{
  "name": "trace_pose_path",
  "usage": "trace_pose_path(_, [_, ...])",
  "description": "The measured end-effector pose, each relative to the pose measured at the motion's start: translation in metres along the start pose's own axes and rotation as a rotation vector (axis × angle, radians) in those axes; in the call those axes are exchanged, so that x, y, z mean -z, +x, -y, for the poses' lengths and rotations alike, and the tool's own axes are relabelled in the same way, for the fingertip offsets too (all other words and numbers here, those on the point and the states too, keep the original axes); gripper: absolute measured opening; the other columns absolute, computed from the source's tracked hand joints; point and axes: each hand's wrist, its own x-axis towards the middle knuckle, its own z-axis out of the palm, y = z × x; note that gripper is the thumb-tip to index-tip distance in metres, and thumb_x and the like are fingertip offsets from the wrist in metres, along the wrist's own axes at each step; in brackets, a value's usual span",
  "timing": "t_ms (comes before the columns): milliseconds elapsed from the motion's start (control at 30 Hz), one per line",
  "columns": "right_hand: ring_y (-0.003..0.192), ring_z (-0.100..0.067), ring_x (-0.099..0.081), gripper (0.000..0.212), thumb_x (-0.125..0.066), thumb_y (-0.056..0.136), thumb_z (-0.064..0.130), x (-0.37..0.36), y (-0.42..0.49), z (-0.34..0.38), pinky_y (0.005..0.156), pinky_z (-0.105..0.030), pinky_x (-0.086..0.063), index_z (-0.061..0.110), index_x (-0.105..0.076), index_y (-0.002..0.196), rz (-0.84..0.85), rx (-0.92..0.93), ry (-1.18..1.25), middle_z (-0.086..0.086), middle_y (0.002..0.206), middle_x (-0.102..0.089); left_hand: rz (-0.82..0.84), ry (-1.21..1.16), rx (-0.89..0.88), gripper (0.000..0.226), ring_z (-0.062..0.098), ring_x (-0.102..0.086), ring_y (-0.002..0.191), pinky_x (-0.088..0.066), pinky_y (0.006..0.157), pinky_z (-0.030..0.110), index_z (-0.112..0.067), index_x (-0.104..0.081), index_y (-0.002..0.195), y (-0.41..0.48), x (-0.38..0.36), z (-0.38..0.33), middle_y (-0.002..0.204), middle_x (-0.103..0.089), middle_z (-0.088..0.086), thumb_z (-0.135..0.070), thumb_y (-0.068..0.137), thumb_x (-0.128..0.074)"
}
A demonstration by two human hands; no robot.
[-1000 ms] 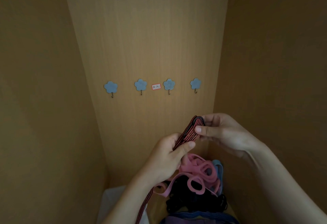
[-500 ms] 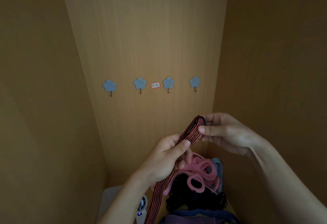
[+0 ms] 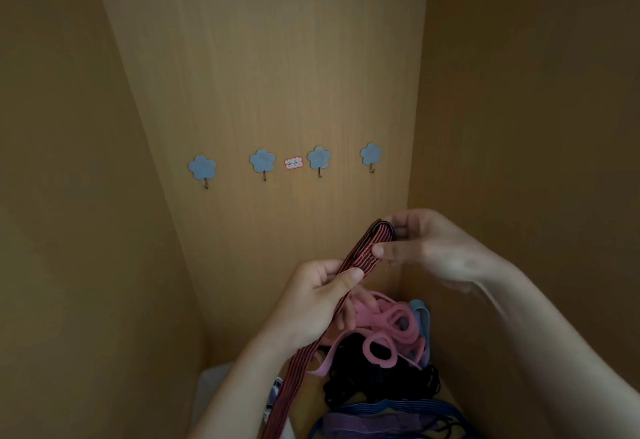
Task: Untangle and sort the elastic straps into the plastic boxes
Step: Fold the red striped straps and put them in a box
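A red-and-black striped elastic strap (image 3: pixel 360 256) runs from upper right down to the bottom edge. My right hand (image 3: pixel 429 248) pinches its folded top end, thumb on the stitched part. My left hand (image 3: pixel 311 300) grips the strap lower down, thumb across it. Below the hands lies a tangled heap: pink straps with loops (image 3: pixel 391 327), black elastic (image 3: pixel 381 379), a light blue strap (image 3: pixel 424 317) and blue and purple bands (image 3: pixel 381 418). A pale plastic box (image 3: pixel 211 390) shows at the bottom left, mostly hidden by my left forearm.
I am looking into a narrow wooden cabinet, with side panels close on the left and right. Several blue flower-shaped hooks (image 3: pixel 262 160) and a small red-framed label (image 3: pixel 293 163) sit on the back panel. A small white object (image 3: pixel 275 392) peeks out beside the strap.
My left hand has slid a little along the striped strap, and more of its lower length now hangs free past my forearm. My right hand keeps its pinch on the top end.
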Motion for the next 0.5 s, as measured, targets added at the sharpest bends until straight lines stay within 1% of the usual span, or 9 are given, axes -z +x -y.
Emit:
trace_pose_path(67, [0.087, -0.024, -0.072, 0.018, -0.081, 0.082, 0.010, -0.012, -0.004, 0.003, 0.088, -0.041, -0.059, 0.011, -0.070, 0.097, -0.151, 0.060, -0.206, -0.008, 0.092, -0.075, -0.081, -0.037, 0.047, 0.025, 0.016, -0.058, 0.050, -0.046, 0.048, 0.024, 0.001, -0.064, 0.108, 0.001, -0.007, 0.005, 0.087, -0.074, 0.022, -0.018, 0.105, -0.047])
trace_pose_path(100, [0.083, -0.019, -0.073, 0.019, -0.081, 0.082, 0.012, -0.019, -0.005, 0.003, 0.083, -0.040, -0.060, 0.016, -0.069, 0.095, -0.216, 0.098, -0.283, -0.004, 0.089, -0.075, -0.118, -0.081, 0.074, 0.026, 0.017, -0.060, 0.054, -0.048, 0.051, 0.024, 0.001, -0.065, 0.107, 0.002, -0.010, 0.007, 0.086, -0.074, 0.021, -0.017, 0.106, -0.046])
trace_pose_path(167, [0.074, -0.010, -0.070, 0.023, -0.080, 0.084, 0.011, -0.037, -0.011, 0.002, 0.069, -0.030, -0.059, 0.019, -0.063, 0.096, -0.306, 0.207, -0.430, 0.003, 0.085, -0.071, -0.165, -0.244, 0.140, 0.028, 0.019, -0.063, 0.062, -0.050, 0.058, 0.027, 0.000, -0.066, 0.103, 0.003, -0.017, 0.008, 0.083, -0.073, 0.017, -0.012, 0.107, -0.041])
trace_pose_path(233, [0.076, -0.009, -0.063, 0.027, -0.075, 0.084, 0.005, -0.055, -0.017, -0.004, 0.065, -0.029, -0.056, 0.018, -0.057, 0.100, -0.353, 0.393, -0.641, 0.007, 0.091, -0.062, -0.189, -0.514, 0.213, 0.032, 0.019, -0.065, 0.066, -0.051, 0.061, 0.029, 0.000, -0.065, 0.100, 0.005, -0.021, 0.003, 0.081, -0.071, 0.013, -0.010, 0.106, -0.035])
trace_pose_path(267, [0.077, -0.012, -0.059, 0.028, -0.071, 0.083, -0.001, -0.062, -0.019, -0.008, 0.064, -0.033, -0.054, 0.016, -0.055, 0.099, -0.357, 0.489, -0.735, 0.006, 0.093, -0.057, -0.187, -0.658, 0.239, 0.034, 0.019, -0.066, 0.071, -0.052, 0.065, 0.030, 0.000, -0.064, 0.101, 0.005, -0.022, -0.001, 0.083, -0.070, 0.012, -0.014, 0.104, -0.033])
trace_pose_path(333, [0.076, -0.018, -0.051, 0.028, -0.060, 0.077, -0.009, -0.074, -0.021, -0.019, 0.062, -0.037, -0.049, 0.012, -0.053, 0.094, -0.350, 0.614, -0.886, 0.001, 0.093, -0.052, -0.166, -0.851, 0.254, 0.045, 0.024, -0.068, 0.094, -0.052, 0.080, 0.035, 0.001, -0.063, 0.112, 0.005, -0.022, -0.009, 0.103, -0.071, 0.015, -0.029, 0.103, -0.031])
trace_pose_path(367, [0.077, -0.020, -0.049, 0.029, -0.057, 0.074, -0.010, -0.079, -0.022, -0.024, 0.063, -0.037, -0.047, 0.010, -0.054, 0.093, -0.342, 0.636, -0.947, -0.002, 0.094, -0.051, -0.163, -0.865, 0.261, 0.053, 0.026, -0.068, 0.104, -0.051, 0.087, 0.038, 0.001, -0.063, 0.118, 0.004, -0.021, -0.012, 0.114, -0.071, 0.017, -0.038, 0.104, -0.031])
trace_pose_path(400, [0.078, -0.021, -0.048, 0.031, -0.057, 0.072, -0.010, -0.083, -0.023, -0.027, 0.064, -0.036, -0.045, 0.010, -0.055, 0.095, -0.330, 0.633, -0.985, -0.004, 0.096, -0.052, -0.166, -0.839, 0.276, 0.060, 0.028, -0.069, 0.107, -0.051, 0.087, 0.040, -0.001, -0.065, 0.120, 0.004, -0.021, -0.015, 0.117, -0.071, 0.018, -0.048, 0.103, -0.031])
trace_pose_path(500, [0.089, -0.019, -0.050, 0.033, -0.059, 0.073, -0.002, -0.088, -0.030, -0.031, 0.075, -0.035, -0.045, 0.012, -0.057, 0.103, -0.255, 0.566, -0.991, -0.001, 0.107, -0.052, -0.255, -0.728, 0.302, 0.076, 0.027, -0.074, 0.096, -0.054, 0.079, 0.040, -0.004, -0.070, 0.113, 0.007, -0.022, -0.017, 0.110, -0.073, 0.019, -0.066, 0.098, -0.030])
